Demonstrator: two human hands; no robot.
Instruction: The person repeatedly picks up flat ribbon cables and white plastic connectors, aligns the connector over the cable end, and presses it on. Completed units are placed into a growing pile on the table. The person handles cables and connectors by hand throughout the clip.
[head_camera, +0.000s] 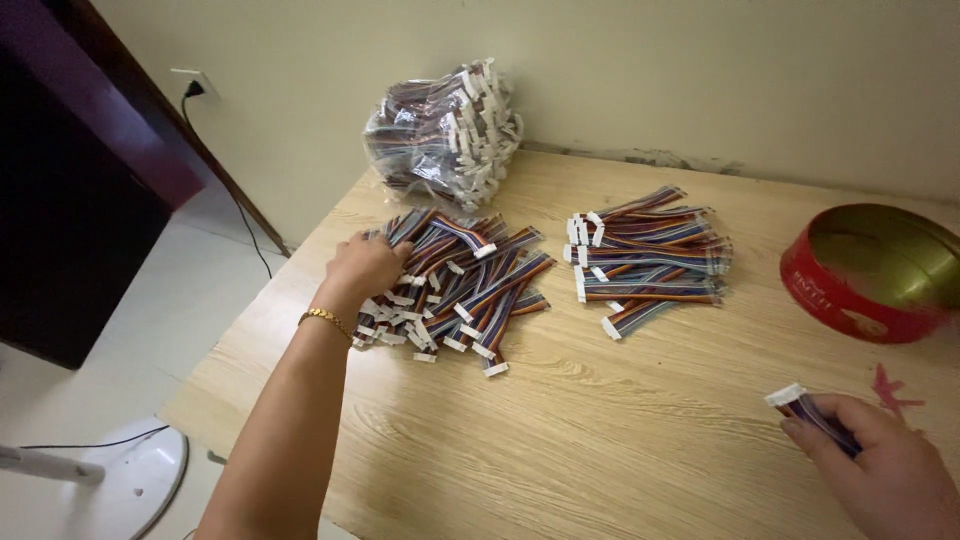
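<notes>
A loose heap of rainbow ribbon cables (470, 285) with white connectors lies on the wooden table (620, 440). My left hand (365, 265), with a gold bracelet on the wrist, rests on the heap's left side, fingers closed among the cables. Right of the heap sits a tidier stack of the same cables (648, 262), laid side by side. At the lower right my right hand (880, 465) grips one ribbon cable (810, 408), its white connector pointing left.
A clear plastic bag stuffed with more cables (445, 135) leans on the wall at the table's back. A round red tin (870, 275) stands at the right edge. A wall socket with a black cord (195, 88), a dark cabinet (70, 200) and a white fan base (130, 475) are at left.
</notes>
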